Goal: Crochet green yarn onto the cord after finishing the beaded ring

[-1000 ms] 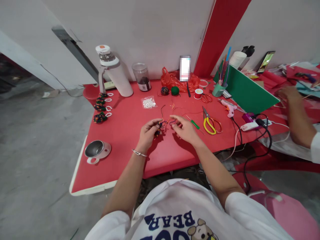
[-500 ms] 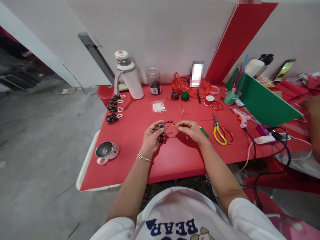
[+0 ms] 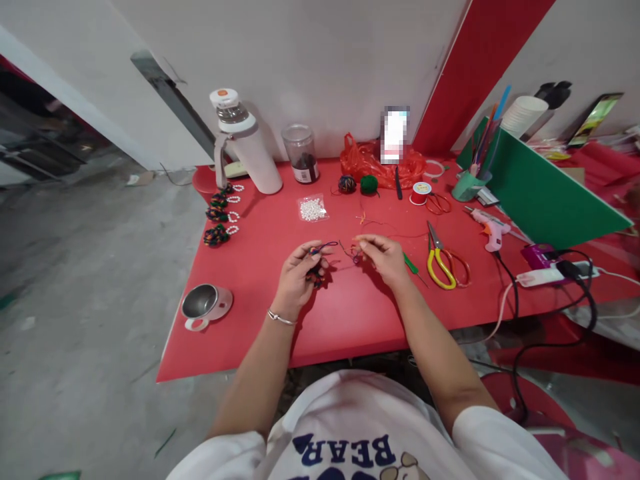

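My left hand (image 3: 299, 272) is closed around a dark multicoloured yarn piece (image 3: 316, 270), from which a dark loop sticks out to the right. To its right, my right hand (image 3: 383, 257) pinches a thin thread (image 3: 355, 252) with a small dark tangle hanging at the fingertips. A gap separates the two hands above the red table. Just right of my right hand lies a green-handled hook (image 3: 411, 264). Beyond it are yellow-handled scissors (image 3: 439, 260). A dark yarn ball (image 3: 347, 185) and a green yarn ball (image 3: 369, 185) sit farther back.
Several finished-looking yarn pieces with bead loops (image 3: 217, 235) line the left edge, above a mug (image 3: 207, 303). Behind stand a flask (image 3: 253, 150) and a jar (image 3: 303, 160). A bead packet (image 3: 313, 209) lies mid-table; a glue gun (image 3: 491, 227) and power strip (image 3: 545, 275) are right.
My right hand has shifted slightly away from my left, and the thread at its fingertips now bunches into a small tangle. The camera view has shifted a little. The arm at the right edge is gone.
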Demonstrator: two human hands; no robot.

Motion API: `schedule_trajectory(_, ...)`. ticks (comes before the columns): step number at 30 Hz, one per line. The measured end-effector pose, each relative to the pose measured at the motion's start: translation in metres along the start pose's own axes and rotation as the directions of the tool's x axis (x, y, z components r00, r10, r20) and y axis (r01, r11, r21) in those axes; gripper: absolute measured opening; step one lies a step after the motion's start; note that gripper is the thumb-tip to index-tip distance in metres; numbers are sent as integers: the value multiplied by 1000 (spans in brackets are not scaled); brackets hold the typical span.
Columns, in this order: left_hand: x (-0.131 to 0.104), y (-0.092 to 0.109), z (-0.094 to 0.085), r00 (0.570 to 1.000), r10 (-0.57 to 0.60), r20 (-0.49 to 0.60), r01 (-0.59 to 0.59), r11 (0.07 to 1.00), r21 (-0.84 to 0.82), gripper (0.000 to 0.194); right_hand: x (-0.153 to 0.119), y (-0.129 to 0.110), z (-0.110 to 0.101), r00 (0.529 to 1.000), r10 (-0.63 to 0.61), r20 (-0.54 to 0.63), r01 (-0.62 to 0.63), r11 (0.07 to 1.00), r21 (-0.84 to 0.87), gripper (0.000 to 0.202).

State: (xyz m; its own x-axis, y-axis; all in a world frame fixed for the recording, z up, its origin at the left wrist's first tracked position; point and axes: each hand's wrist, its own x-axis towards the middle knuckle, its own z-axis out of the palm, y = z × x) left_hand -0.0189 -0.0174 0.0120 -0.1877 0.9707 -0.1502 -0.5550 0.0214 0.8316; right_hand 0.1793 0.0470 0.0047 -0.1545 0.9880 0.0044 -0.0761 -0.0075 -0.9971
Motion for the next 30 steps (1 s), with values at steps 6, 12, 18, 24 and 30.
schedule_trajectory(6, 2, -2, -2, 997, 53, -47, -54, 998, -14, 28, 30, 19, -23, 803, -152, -577, 221, 974, 52, 48)
schedule_trajectory(12, 0, 0, 0, 1000, -4, 0, 4, 1000, -6, 27, 24, 16, -34, 814, -327, -480, 201, 934, -295, 69)
schedule_trajectory(18, -3, 0, 3, 990, -106, 96, 103, 994, 33, 35, -6, 1, 1, 935, -327, 137, 354, 855, -379, 33)
schedule_trajectory(24, -3, -1, 4, 982, -133, 134, 123, 989, 76, 37, -7, 8, 11, 904, -348, 248, 419, 838, -351, 17)
schedule_trajectory(30, 0, -1, 5, 983, -171, 64, 167, 983, 72, 33, -6, 5, 5, 949, -292, 117, 313, 919, -242, 14)
